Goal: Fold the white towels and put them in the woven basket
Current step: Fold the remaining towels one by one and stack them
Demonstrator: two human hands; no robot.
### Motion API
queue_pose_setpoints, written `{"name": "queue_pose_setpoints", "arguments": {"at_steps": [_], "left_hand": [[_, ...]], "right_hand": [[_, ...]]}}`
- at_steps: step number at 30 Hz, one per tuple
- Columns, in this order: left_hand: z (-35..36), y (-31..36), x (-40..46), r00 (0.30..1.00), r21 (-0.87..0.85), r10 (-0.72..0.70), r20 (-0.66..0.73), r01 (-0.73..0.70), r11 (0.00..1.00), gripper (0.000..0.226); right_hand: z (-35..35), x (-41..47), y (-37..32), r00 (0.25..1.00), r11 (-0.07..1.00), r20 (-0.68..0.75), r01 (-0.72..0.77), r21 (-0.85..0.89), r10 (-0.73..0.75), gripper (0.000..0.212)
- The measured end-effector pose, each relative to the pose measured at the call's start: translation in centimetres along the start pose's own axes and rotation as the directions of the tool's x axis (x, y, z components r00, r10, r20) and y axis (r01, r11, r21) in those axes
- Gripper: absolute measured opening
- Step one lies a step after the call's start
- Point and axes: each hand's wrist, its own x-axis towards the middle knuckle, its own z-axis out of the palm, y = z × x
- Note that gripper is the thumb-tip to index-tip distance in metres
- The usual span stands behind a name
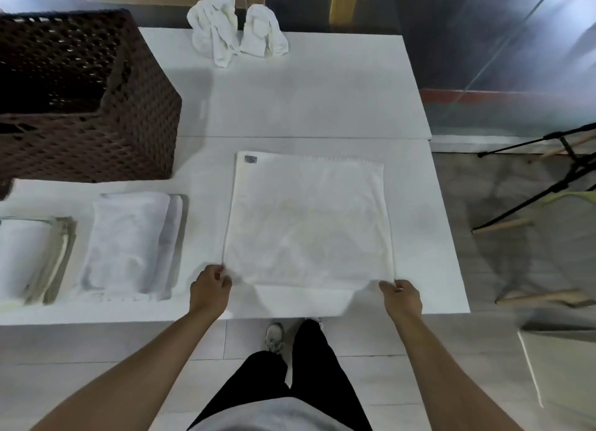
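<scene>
A white towel [306,221] lies spread flat on the white table [322,108], a small grey label at its far left corner. My left hand [210,285] pinches its near left corner, and my right hand [401,297] pinches its near right corner; both corners are lifted slightly off the table. A dark brown woven basket [129,134] stands at the far left. Two folded white towels lie in front of it, one [129,243] beside the spread towel and another [29,256] at the left edge. Two crumpled white towels [235,30] sit at the table's far edge.
The table's near edge runs just below my hands, with my legs and a shoe on the tiled floor under it. On the right, beyond the table's edge, stand a black tripod [548,179] and a chair with wooden legs [548,295].
</scene>
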Motion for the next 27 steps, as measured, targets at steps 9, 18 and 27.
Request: {"name": "queue_pose_setpoints", "arguments": {"at_steps": [9,18,27], "left_hand": [[-0.8,-2.6,-4.8,0.991,-0.021,-0.121,0.063,0.123,0.992,0.027],[-1.6,-0.3,-8.1,0.942,-0.599,-0.314,0.119,0.32,0.734,0.011],[-6.2,6.9,-5.4,0.983,-0.786,-0.169,0.074,0.162,0.597,0.014]], "right_hand": [[0.3,-3.5,5.7,0.994,0.981,-0.027,-0.102,0.167,0.108,0.026],[-2.6,-4.9,3.9,0.994,0.81,0.001,-0.092,0.58,0.112,0.022],[-6.1,-1.7,-6.3,0.999,0.669,0.019,0.016,0.743,-0.045,0.008]]}}
